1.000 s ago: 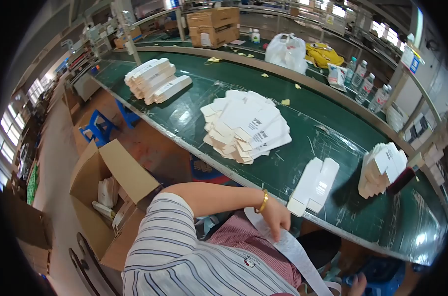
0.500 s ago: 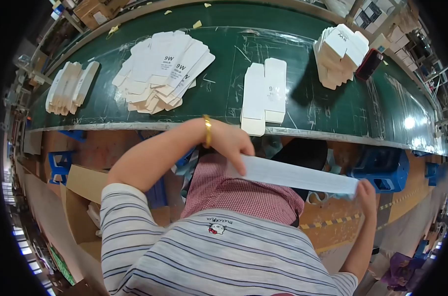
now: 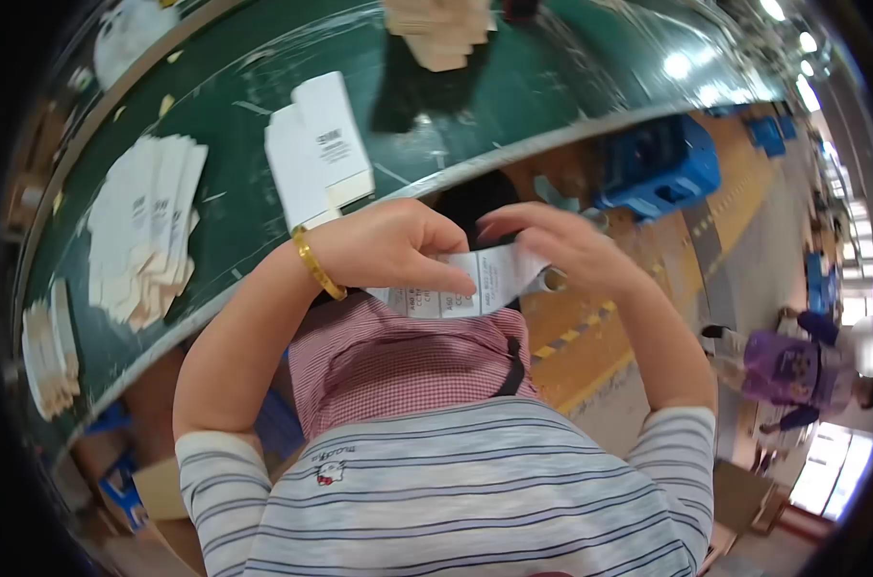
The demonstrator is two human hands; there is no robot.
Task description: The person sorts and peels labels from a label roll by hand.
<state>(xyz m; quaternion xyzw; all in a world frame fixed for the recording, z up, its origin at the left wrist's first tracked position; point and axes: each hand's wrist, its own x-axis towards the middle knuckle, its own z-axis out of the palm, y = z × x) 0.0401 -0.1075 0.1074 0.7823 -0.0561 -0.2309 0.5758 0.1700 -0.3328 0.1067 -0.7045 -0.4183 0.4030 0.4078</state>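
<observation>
A strip of white printed labels (image 3: pixel 489 279) stretches across my lap, its printed side facing up. My left hand (image 3: pixel 398 248), with a gold bracelet at the wrist, pinches the strip between thumb and bent fingers. At the strip's right end is my right hand (image 3: pixel 566 248), slightly blurred, its thumb against the labels and its fingers curved above. Just beyond my left hand, two flat white cartons (image 3: pixel 316 149) overlap at the table edge, printed text showing on one.
The green table (image 3: pixel 235 173) curves around in front. A fanned pile of flat cartons (image 3: pixel 143 226) lies left, a smaller stack (image 3: pixel 50 351) farther left, another stack (image 3: pixel 441 29) at the back. A blue stool (image 3: pixel 662 163) stands beyond the table edge. Another person (image 3: pixel 792 370) is far right.
My hands have come closer together, and the strip between them now shows its printed side instead of a plain one. The view has turned right, so the table and cartons sit farther left.
</observation>
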